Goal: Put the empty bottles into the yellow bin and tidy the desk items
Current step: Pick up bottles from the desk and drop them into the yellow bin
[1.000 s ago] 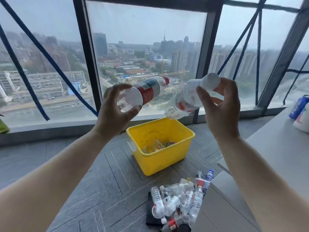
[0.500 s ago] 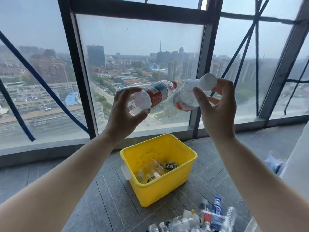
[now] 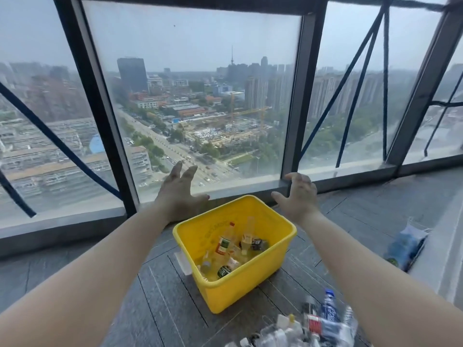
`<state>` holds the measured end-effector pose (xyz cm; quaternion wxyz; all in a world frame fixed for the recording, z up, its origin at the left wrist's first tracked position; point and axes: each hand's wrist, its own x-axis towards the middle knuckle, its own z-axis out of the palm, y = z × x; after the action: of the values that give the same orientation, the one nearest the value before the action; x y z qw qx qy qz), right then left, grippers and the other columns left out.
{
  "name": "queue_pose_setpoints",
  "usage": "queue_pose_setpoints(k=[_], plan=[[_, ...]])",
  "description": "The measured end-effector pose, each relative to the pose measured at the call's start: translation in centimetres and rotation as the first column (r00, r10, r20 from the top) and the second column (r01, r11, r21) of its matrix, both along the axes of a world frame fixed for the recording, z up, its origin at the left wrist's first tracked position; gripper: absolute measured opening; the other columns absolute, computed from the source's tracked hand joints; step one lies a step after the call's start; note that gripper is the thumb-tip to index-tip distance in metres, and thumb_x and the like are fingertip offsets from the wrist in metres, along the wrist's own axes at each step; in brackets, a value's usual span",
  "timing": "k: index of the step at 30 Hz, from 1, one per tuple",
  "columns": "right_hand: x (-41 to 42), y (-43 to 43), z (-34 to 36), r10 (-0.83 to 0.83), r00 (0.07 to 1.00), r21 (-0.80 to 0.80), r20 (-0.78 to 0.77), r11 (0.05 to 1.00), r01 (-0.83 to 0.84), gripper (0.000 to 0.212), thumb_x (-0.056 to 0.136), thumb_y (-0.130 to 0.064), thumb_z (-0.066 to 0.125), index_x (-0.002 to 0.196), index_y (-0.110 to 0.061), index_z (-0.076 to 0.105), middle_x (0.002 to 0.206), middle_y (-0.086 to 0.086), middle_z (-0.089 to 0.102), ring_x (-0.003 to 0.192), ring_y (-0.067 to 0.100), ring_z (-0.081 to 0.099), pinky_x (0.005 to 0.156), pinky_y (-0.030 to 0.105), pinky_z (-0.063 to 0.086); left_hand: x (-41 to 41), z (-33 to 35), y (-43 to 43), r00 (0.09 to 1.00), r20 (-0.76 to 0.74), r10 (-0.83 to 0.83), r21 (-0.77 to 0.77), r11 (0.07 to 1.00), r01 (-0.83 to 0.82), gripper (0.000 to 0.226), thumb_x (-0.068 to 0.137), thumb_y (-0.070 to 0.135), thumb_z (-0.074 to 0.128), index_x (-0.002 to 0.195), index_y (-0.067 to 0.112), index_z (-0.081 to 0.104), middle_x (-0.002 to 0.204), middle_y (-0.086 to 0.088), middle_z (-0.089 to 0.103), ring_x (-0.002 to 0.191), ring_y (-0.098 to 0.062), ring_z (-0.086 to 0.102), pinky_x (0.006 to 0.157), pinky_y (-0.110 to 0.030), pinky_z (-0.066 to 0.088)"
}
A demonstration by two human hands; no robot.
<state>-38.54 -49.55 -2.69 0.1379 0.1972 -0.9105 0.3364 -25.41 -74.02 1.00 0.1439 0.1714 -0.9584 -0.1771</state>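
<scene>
I see the yellow rectangular plastic bin standing on the dark tiled floor at lower centre of the frame. Several clear empty plastic bottles lie jumbled inside it (some labels are red, some green). Above its far rim the left hand and right hand hover, fingers spread, holding nothing. A heap of more clear bottles lies at the lower right, and a blue plastic bag sits at the right edge.

Beyond the left hand and right hand, tall dark-framed windows show a hazy daylit city. Strips of blue tape cross panes outside both hands; grey floor lies below.
</scene>
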Motion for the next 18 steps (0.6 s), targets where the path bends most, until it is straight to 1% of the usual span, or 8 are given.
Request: queue_pose_setpoints(k=[2, 6, 8, 15, 18], plan=[[1.0, 0.9, 0.7, -0.016, 0.998, 0.024, -0.064, 1.000, 0.018, 0.056, 0.085, -0.037, 0.064, 0.131, -0.012, 0.044, 0.134, 0.010, 0.046, 0.127, 0.028, 0.035, 0.100, 0.036, 0.032, 1.0, 0.7, 1.5, 0.998, -0.051, -0.048, 0.036, 0.998, 0.050, 0.084, 0.084, 0.044, 0.065, 0.151, 0.023, 0.018, 0.159, -0.007, 0.002, 0.146, -0.028, 0.007, 0.116, -0.041, 0.014], [4.1, 3.4, 2.4, 0.018, 0.988, 0.032, -0.151, 0.999, -0.014, 0.055, 0.084, -0.036, 0.064, 0.130, -0.011, 0.045, 0.133, 0.010, 0.047, 0.127, 0.028, 0.036, 0.102, 0.037, 0.031, 4.3, 2.7, 5.1, 0.970, -0.178, -0.163, 0.026, 0.985, 0.170, 0.078, 0.085, 0.038, 0.065, 0.149, 0.021, 0.024, 0.158, -0.006, 0.013, 0.145, -0.023, 0.014, 0.114, -0.037, 0.018], [6.1, 5.2, 3.2, 0.031, 0.981, 0.041, -0.193, 0.999, -0.023, 0.055, 0.084, -0.035, 0.064, 0.131, -0.011, 0.046, 0.134, 0.009, 0.047, 0.129, 0.028, 0.036, 0.103, 0.037, 0.030, 6.3, 3.6, 7.1, 0.955, -0.216, -0.203, 0.017, 0.977, 0.211, 0.075, 0.085, 0.036, 0.066, 0.148, 0.022, 0.026, 0.157, -0.004, 0.017, 0.144, -0.021, 0.016, 0.113, -0.034, 0.019], [15.2, 13.2, 5.7, 0.049, 0.964, 0.044, -0.262, 0.998, -0.039, 0.053, 0.084, -0.031, 0.066, 0.130, -0.011, 0.047, 0.141, 0.009, 0.043, 0.133, 0.027, 0.031, 0.107, 0.036, 0.027, 12.5, 5.7, 14.9, 0.906, -0.304, -0.295, -0.020, 0.953, 0.304, 0.072, 0.086, 0.036, 0.064, 0.147, 0.025, 0.029, 0.156, -0.001, 0.021, 0.142, -0.020, 0.022, 0.109, -0.033, 0.025], [19.3, 17.8, 6.2, 0.009, 0.950, 0.039, -0.311, 0.999, 0.004, 0.053, 0.083, -0.028, 0.068, 0.130, -0.011, 0.048, 0.146, 0.011, 0.036, 0.137, 0.029, 0.027, 0.109, 0.035, 0.024, 15.0, 5.9, 19.4, 0.875, -0.322, -0.362, -0.034, 0.928, 0.371, 0.071, 0.086, 0.036, 0.064, 0.147, 0.026, 0.028, 0.157, 0.000, 0.020, 0.142, -0.020, 0.022, 0.106, -0.032, 0.026]])
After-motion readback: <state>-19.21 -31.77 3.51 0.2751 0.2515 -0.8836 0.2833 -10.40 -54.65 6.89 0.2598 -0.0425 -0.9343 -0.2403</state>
